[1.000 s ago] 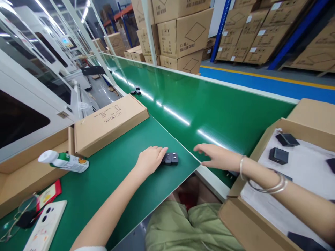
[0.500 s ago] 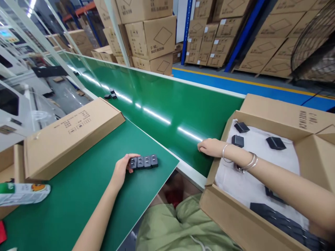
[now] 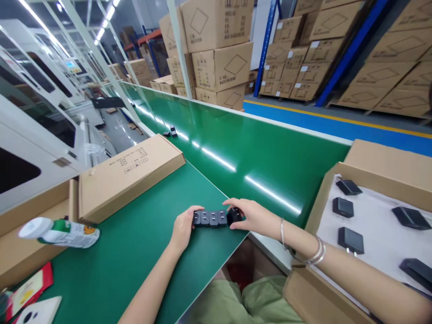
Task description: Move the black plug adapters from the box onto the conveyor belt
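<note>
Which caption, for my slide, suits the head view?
Left hand holds a row of black plugs; right hand holds another alongside.

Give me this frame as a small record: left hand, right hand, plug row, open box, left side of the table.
Left hand: around the left end of the plug row
Right hand: holds another plug close to the row's right end
Plug row: four black plugs side by side on the green table, prongs up
Open box: at right, separate plugs on a white lining
Table's left side: bottle, red packet, long carton
</note>
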The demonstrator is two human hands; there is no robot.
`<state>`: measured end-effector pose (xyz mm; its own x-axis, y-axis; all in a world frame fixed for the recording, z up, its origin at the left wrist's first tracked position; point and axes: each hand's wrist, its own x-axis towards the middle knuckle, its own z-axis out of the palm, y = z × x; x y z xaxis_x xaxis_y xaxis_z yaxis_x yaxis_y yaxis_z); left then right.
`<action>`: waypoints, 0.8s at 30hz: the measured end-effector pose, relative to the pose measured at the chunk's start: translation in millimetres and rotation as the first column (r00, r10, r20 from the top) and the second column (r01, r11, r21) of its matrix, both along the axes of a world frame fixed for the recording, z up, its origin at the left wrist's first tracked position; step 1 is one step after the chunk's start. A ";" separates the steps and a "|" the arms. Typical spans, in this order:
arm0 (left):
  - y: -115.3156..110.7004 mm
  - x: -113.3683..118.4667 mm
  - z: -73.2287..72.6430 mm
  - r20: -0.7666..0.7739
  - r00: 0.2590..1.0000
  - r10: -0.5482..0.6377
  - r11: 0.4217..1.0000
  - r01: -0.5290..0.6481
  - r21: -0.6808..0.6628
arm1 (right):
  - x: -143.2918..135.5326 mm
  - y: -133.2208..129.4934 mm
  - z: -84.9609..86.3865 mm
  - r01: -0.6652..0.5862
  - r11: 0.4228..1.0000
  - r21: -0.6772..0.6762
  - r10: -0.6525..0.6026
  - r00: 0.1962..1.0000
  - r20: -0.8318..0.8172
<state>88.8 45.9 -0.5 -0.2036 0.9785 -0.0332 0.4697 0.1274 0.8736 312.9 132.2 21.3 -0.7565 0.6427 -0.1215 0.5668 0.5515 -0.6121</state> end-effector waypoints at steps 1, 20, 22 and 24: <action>-0.1 0.4 -0.6 0.002 1.000 0.002 1.000 -0.002 0.001 | -5.6 -2.5 -2.0 -0.004 1.000 0.010 0.004 1.000 0.015; 0.5 0.6 -11.8 0.244 0.970 -0.014 0.994 -0.014 0.112 | -67.8 -15.4 7.5 -0.353 0.809 0.470 0.149 0.897 0.416; -0.4 0.8 -11.7 0.243 0.970 -0.021 0.993 -0.009 0.122 | -69.4 -16.4 7.6 -0.356 0.808 0.470 0.154 0.897 0.415; -0.9 0.8 -11.4 0.249 0.968 -0.034 0.992 0.002 0.127 | -72.6 -16.3 8.0 -0.370 0.803 0.468 0.173 0.895 0.411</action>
<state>89.7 44.9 -11.9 -0.1870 0.9815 0.0415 0.2352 0.0037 0.9719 240.3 115.9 29.3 -0.8845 0.4544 -0.1053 0.4558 0.8900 0.0120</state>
